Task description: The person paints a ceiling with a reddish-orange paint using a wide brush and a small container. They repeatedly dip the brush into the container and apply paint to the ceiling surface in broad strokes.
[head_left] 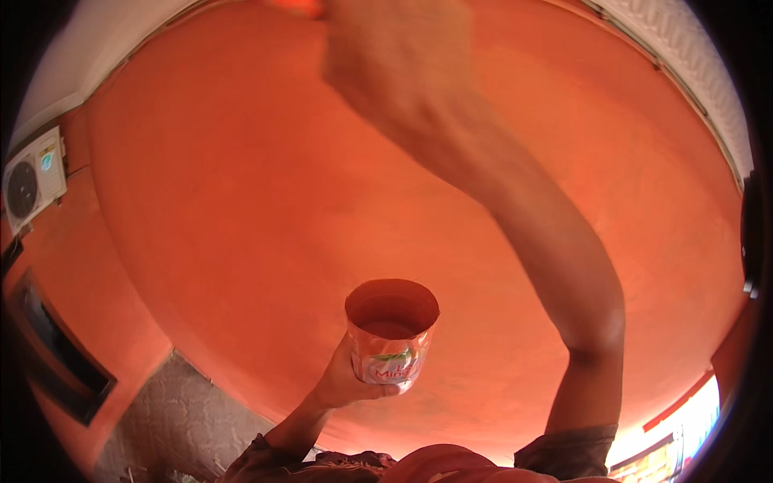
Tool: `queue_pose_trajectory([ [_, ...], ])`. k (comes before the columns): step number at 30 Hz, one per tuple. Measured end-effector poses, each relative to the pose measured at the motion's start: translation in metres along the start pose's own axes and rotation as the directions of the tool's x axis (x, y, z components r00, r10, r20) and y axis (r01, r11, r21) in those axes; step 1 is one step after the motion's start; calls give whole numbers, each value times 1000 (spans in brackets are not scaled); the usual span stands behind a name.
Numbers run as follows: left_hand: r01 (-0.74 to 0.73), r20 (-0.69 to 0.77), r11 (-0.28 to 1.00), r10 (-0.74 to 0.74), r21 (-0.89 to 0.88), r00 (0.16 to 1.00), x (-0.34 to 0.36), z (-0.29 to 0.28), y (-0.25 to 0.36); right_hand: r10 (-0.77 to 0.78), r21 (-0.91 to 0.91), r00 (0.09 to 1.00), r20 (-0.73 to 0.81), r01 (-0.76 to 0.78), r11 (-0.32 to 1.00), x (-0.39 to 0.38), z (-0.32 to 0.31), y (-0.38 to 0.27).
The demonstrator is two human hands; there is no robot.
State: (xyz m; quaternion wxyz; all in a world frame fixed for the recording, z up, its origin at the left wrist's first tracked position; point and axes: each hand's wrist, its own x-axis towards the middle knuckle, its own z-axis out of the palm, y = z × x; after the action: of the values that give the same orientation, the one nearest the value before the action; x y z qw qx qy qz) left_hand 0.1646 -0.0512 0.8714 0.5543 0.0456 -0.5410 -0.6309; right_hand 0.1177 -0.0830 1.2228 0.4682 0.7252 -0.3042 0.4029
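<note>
Low in the middle, my left hand [351, 380] is wrapped round a clear plastic container [393, 358] with a printed label and holds it upright. Its round mouth is open, and orange-red liquid that looks like paint shows inside. My right arm stretches far up in front of the wall, and my right hand [398, 44] is at the top edge of the head view, partly cut off and blurred. A bright orange-red thing [296, 6] sticks out beside it; its kind is too blurred and cropped to tell. The fingers look curled closed.
A large orange wall [241, 201] fills the view ahead. On the left wall hang an air-conditioner outdoor unit [34, 179] and, lower, a dark-framed window [60, 350]. Grey paving [181, 414] lies at the lower left. Corrugated roofing [684, 56] runs along the upper right.
</note>
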Motion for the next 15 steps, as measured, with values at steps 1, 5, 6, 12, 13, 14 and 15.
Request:
queue_pose_trajectory([
  [1,4,-43,1000,-3,29,999,-7,-3,1,-4,53,1000,-4,4,999,11,20,-17],
  [5,28,-196,993,-5,115,981,-32,-19,3,-70,316,998,4,65,947,39,88,-71],
  [6,-32,-313,988,78,149,947,-16,29,-4,-170,446,985,-43,171,879,53,65,-60],
  [12,-64,-302,988,103,138,948,6,32,-33,207,216,969,-133,-175,960,-4,-1,82],
  [13,-40,-290,994,68,102,955,3,28,-37,177,209,962,-206,-134,969,-26,-16,119],
  [14,-10,-260,998,28,68,965,8,29,-41,129,180,948,-290,-79,981,-50,-38,167],
  [15,20,-227,999,-12,34,974,11,29,-46,30,119,925,-379,16,993,-76,-65,230],
])
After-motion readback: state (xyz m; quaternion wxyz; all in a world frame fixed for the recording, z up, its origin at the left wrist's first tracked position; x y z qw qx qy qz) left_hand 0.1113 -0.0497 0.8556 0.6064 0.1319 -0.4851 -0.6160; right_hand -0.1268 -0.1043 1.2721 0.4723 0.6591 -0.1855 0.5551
